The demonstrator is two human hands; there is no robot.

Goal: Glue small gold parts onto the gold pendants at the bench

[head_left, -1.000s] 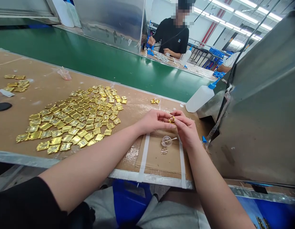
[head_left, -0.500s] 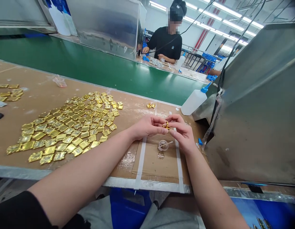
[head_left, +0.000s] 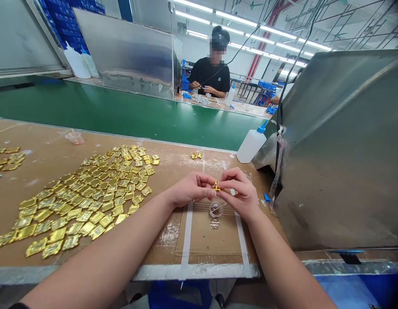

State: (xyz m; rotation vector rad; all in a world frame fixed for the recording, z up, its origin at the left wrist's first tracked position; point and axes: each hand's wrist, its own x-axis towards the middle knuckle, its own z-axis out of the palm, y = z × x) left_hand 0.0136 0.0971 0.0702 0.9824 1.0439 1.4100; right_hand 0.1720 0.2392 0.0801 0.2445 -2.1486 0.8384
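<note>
Between the fingertips of both hands is a small shiny gold piece with a raised loop-like part on top; its exact kind is too small to tell. My left hand pinches it from the left, thumb toward me. From the right, my right hand grips it with thumb and fingers. Just below the hands stands a small clear cup with a thin stick in it. A clear round patch lies nearer to me on the taped cardboard.
Many flat gold pieces spread over the table's left. Two small gold parts lie beyond my hands. A white squeeze bottle stands by a metal panel. Past the green belt, a person in black works.
The camera view has tilted up, so the table sits lower in the picture. Both hands still hold the gold piece, with little change in grip.
</note>
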